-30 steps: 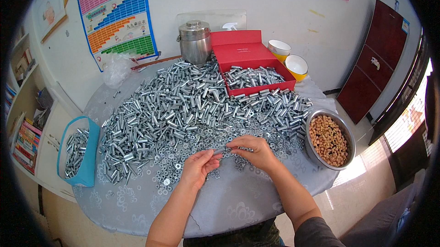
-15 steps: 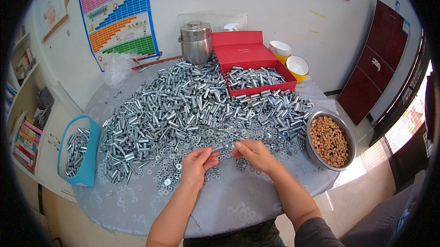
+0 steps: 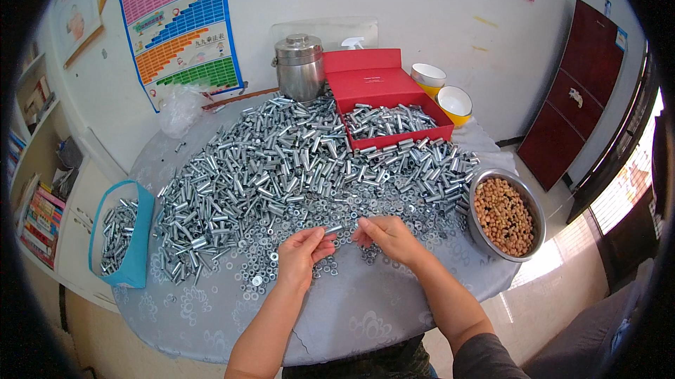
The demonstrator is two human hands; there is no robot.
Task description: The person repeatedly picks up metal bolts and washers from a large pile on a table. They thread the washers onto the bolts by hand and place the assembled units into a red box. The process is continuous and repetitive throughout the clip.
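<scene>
Your bare forearms came in from the bottom edge, over the near part of the grey cloth point(image 3: 337, 326). At the middle of the frame, just below centre, your left hand point(image 3: 299, 254) was pinched closed, thumb against forefinger, on one metal tube point(image 3: 334, 229). The tube stuck out past those fingertips, its free end aimed right and slightly upward toward your other hand. Your right hand point(image 3: 391, 240) was just beside that end, right of centre and apart from the tube, its fingers curled in and its thumb near the forefinger; whether it gripped anything small you could not have told from this view.

Under and around both hands lay loose washers point(image 3: 271, 256). At the right, a steel bowl point(image 3: 540, 233) held beans point(image 3: 504, 216); at the lower left, a blue box point(image 3: 138, 249) held more metal pieces. Beyond your hands a heap of tubes point(image 3: 246, 161) spread across the middle. Behind it, above centre, an open red box point(image 3: 404, 141) held more tubes, with a steel pot point(image 3: 299, 73) to its left and two yellow cups point(image 3: 458, 117) to its right. At the upper left, a plastic bag point(image 3: 181, 108) lay below a poster point(image 3: 181, 27) on the wall.
</scene>
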